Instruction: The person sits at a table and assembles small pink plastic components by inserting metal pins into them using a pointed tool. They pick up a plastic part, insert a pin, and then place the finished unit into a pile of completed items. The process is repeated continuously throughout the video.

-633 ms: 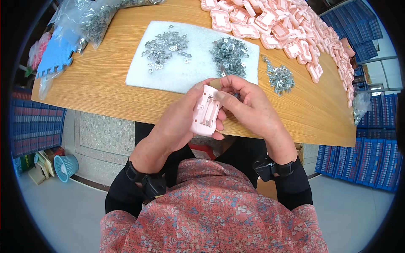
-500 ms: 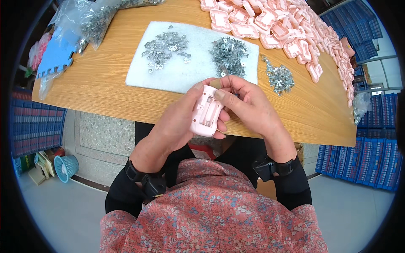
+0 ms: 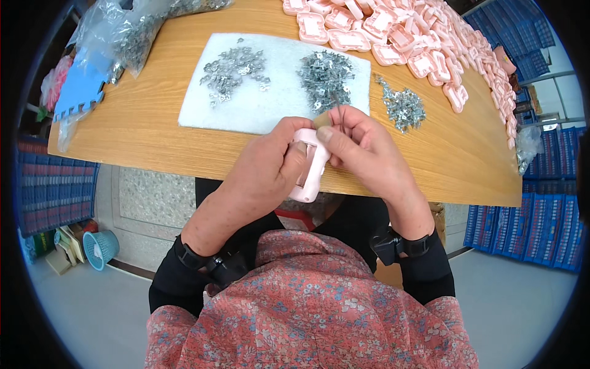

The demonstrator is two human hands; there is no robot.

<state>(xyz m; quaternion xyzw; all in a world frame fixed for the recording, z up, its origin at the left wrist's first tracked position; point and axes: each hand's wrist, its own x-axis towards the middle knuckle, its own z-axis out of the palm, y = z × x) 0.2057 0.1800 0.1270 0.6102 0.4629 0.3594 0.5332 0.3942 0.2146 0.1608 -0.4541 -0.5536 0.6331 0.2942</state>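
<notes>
Just past the table's near edge, my left hand [image 3: 261, 160] is closed around a pale pink plastic casing [image 3: 315, 178], its thumb pressed into the long battery compartment. The thumb of my right hand [image 3: 372, 154] lies at the casing's upper right end. A slim metal tool like tweezers [image 3: 342, 115] shows between the right fingers; its tip is hidden. A tan wrap [image 3: 321, 120] sits on a finger behind the casing's top. Beyond the hands, a white foam sheet [image 3: 281, 83] bears two piles of small metal pieces, one looser pile [image 3: 233, 71] and one denser pile [image 3: 326, 77].
Another heap of metal pieces [image 3: 404, 111] lies on the wooden table [image 3: 153, 144], right of the sheet. Many pink casings [image 3: 402, 40] cover the far right. Clear bags of metal parts [image 3: 132, 37] and a blue foam mat [image 3: 80, 89] occupy the far left.
My left thumb has moved from the casing's left edge onto its compartment. The casing has turned and shifted slightly right; the right hand remains at its upper end.
</notes>
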